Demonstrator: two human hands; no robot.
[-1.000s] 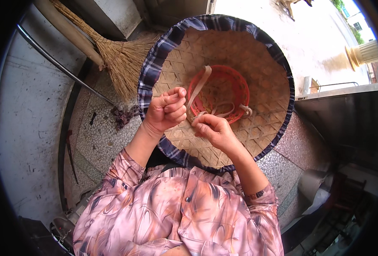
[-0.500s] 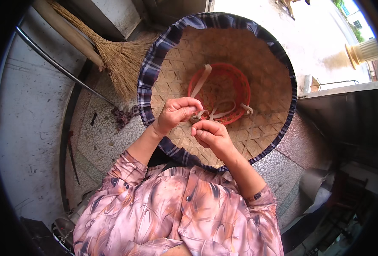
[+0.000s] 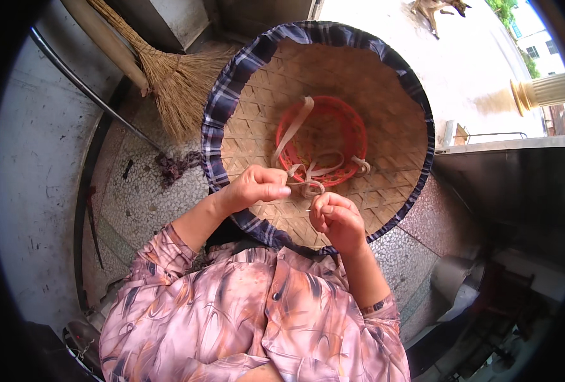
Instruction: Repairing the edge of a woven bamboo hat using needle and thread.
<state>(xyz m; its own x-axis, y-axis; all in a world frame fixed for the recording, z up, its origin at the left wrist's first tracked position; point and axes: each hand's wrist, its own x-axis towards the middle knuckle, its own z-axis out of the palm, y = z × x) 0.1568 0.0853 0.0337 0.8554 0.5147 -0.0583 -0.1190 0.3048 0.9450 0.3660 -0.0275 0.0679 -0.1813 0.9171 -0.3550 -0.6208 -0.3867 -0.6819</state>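
A small red plastic basket (image 3: 363, 130) sits inside a wide, round woven bamboo tray (image 3: 391, 102) edged with dark plaid cloth. Pale cloth straps (image 3: 293, 130) are tied to the basket's rim, with knots at its near and right sides. At the near rim my left hand (image 3: 254, 189) is closed, pinching one end of the strap. My right hand (image 3: 338, 219) is closed too, its thumb and fingertips gripping another end of the strap. Between the hands, loops of strap (image 3: 309, 186) gather in a loose knot beside the red rim.
A straw broom (image 3: 184, 83) leans at the far left beside a metal pole (image 3: 91, 95). Dark rags (image 3: 179, 168) lie on the speckled floor (image 3: 129, 197). A dark metal-topped counter (image 3: 505, 149) stands to the right. Outside, a dog (image 3: 436, 11) lies on bright ground.
My hands have drawn apart, the left toward the left and the right toward the right and nearer me. The strap between them is stretched into a more visible knot.
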